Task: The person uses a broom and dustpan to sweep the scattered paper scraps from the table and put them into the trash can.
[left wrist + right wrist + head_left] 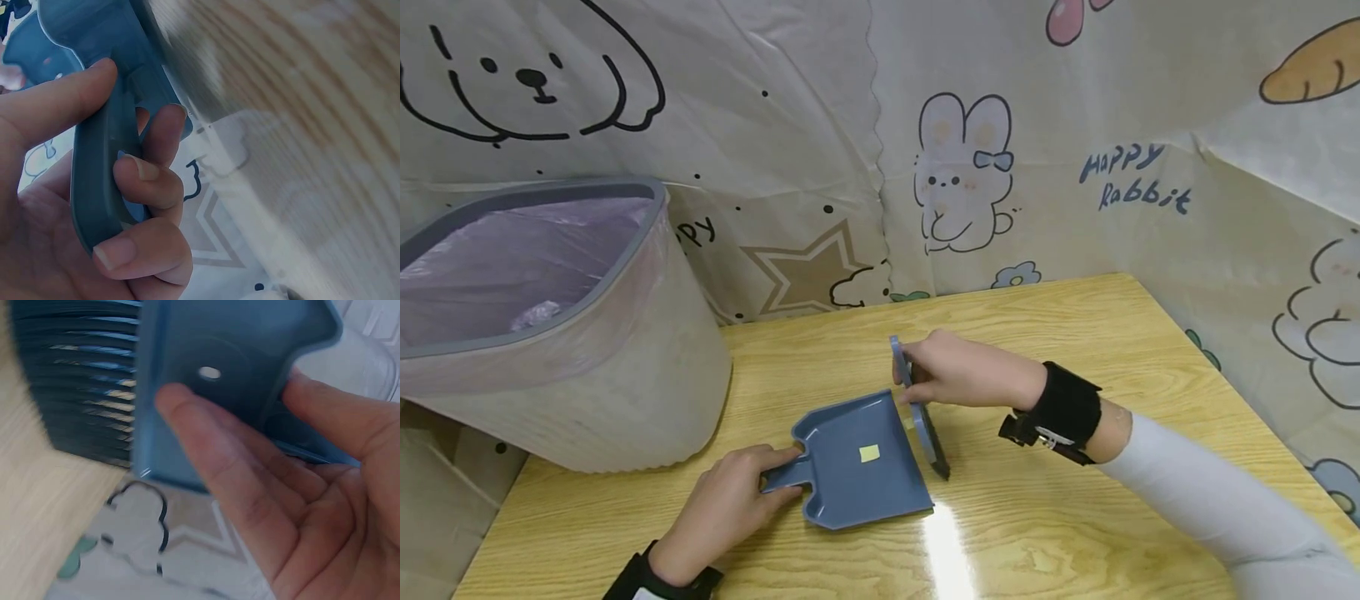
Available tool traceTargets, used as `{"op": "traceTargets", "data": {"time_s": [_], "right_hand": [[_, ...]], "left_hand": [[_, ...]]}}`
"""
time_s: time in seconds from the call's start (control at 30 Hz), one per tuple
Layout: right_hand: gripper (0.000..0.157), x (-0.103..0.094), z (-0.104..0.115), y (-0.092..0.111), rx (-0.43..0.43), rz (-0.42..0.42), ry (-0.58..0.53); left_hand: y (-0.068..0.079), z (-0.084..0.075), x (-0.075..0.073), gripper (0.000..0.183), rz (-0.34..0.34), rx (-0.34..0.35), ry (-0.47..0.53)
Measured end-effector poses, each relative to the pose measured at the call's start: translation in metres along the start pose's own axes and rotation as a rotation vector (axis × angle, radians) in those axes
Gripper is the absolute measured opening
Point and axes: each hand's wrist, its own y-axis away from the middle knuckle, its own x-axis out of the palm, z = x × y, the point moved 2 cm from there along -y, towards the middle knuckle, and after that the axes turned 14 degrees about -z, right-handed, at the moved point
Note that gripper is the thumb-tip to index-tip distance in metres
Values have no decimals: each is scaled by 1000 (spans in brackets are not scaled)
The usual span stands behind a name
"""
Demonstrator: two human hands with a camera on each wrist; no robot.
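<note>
A blue dustpan (842, 492) lies on the wooden table with its wide mouth facing right. My left hand (730, 500) grips its handle (97, 169), fingers curled round it and the thumb on top. One small yellow paper square (869, 453) sits inside the pan. In my right hand (962, 371) is a blue hand brush (921, 417), held upright right by the pan's lip. The right wrist view shows its dark bristles (81, 381) against the table, with a forefinger laid along the brush body. Another yellow scrap (908, 423) shows between lip and brush.
A large pale bin (647, 367) lined with a thin plastic bag stands at the left of the table (1060, 517). Behind hangs a cloth printed with cartoon animals (962, 175). The table's right edge runs along the cloth.
</note>
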Motion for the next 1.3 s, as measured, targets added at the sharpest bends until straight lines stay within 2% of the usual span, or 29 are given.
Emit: {"op": "traceTargets", "data": {"time_s": [0.17,0.3,0.4,0.63,0.87,0.97,1.07,1.13,1.2,1.3], "right_hand": [[14,5,12,-1,17,0,-186],[18,-3,17,1,21,-45,-306],[20,-13,20,3,19,-76,-344],[18,-25,19,8,15,-104,-293],[15,-26,15,12,8,-107,-213],[11,-25,12,11,7,-110,-60],[17,-23,7,11,18,-105,118],[23,-21,4,11,36,-87,185],[26,-18,1,11,53,-57,190],[24,-12,1,9,53,-15,137]], "left_hand": [[0,0,1,44,4,-5,-2],[0,0,1,43,3,-1,-3],[0,1,1,43,3,-2,-2],[0,-1,1,43,11,-18,2],[1,-1,1,43,11,-19,6],[1,-1,1,43,11,-20,5],[1,-1,1,43,10,-20,5],[1,-1,1,43,11,-19,5],[1,-1,1,42,12,-17,5],[1,-1,1,42,11,-16,4]]}}
